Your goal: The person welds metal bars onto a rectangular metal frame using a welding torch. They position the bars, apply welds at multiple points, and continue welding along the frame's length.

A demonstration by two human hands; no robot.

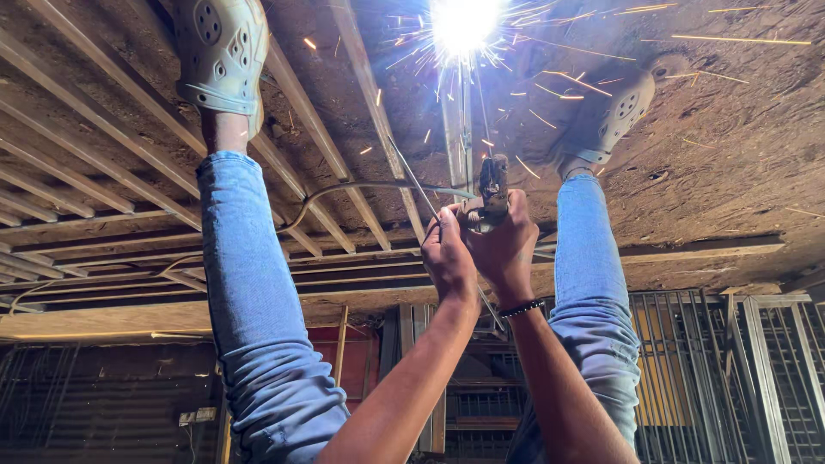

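The view is upside down, with the ground at the top. My right hand [507, 245], a beaded bracelet on its wrist, grips a dark welding electrode holder [492, 187]. My left hand [447, 253] is closed against it from the left, on the holder's handle end. A thin electrode rod [468, 103] runs from the holder to a bright white arc [464, 24] that throws sparks over a metal bar frame [369, 94] lying on the dirt floor. A grey cable [344, 189] curves away to the left of my hands.
My legs in blue jeans [249, 292] frame the hands, with pale perforated clogs [222, 51] standing on the frame and the dirt. Long parallel metal bars [103, 137] cover the floor on the left. Metal grilles [730, 369] stand behind on the right.
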